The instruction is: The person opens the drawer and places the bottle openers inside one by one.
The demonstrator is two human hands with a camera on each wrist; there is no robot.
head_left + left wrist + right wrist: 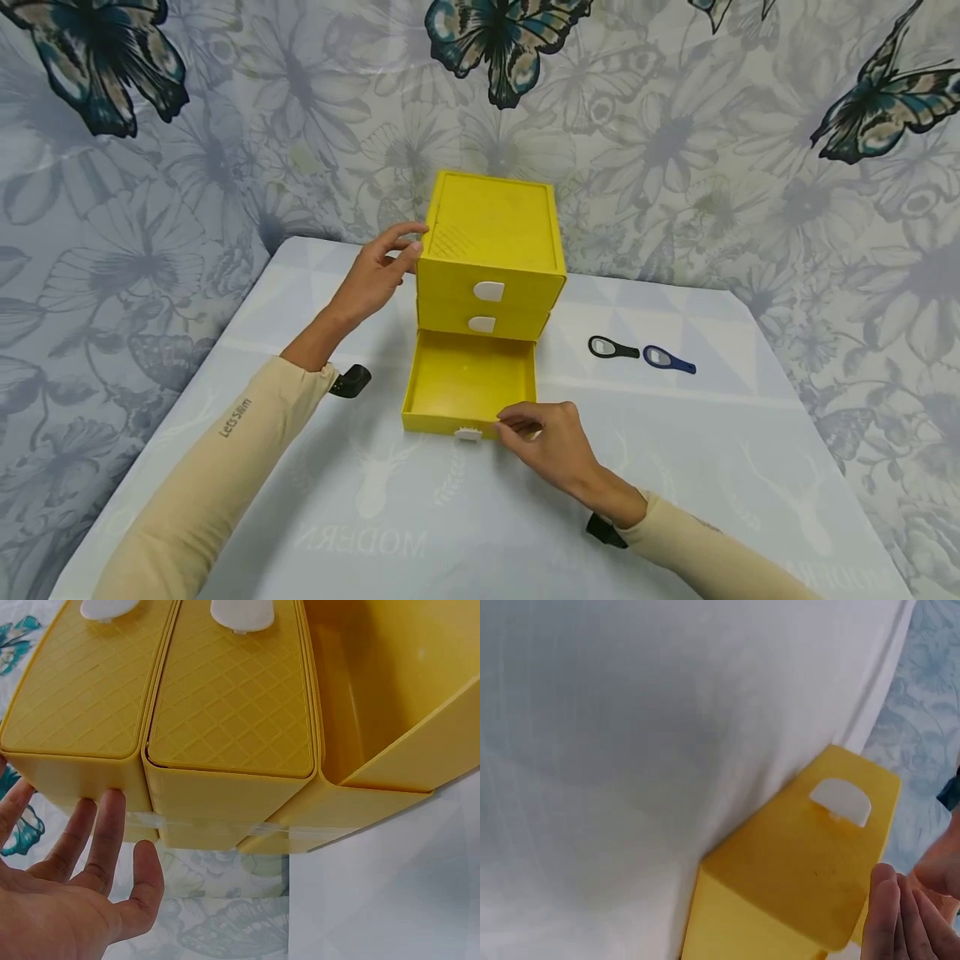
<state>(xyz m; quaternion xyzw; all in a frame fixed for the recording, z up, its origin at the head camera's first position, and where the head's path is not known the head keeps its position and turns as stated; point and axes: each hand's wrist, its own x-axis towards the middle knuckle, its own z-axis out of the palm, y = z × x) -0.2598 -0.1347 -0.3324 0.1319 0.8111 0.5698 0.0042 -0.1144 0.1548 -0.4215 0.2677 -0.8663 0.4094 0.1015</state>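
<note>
A yellow chest of drawers [491, 221] with white tabs stands on the table. Its two upper drawers [232, 690] are closed, while the bottom drawer [468, 375] is pulled out with nothing visible inside. My left hand [378, 271] steadies the upper left side of the chest. The left wrist view shows its fingers [109, 832] spread against that wall. At the drawer's front right, my right hand [551, 442] pinches the rim of the front wall, right of the white tab [468, 434]. In the right wrist view its fingers [904, 919] lie close together beside the yellow drawer.
Right of the chest, a black nail clipper-like item [613, 347] and a similar blue one [670, 360] lie on the pale patterned table [360, 517]. Flowered fabric with butterflies [675, 142] hangs behind the table.
</note>
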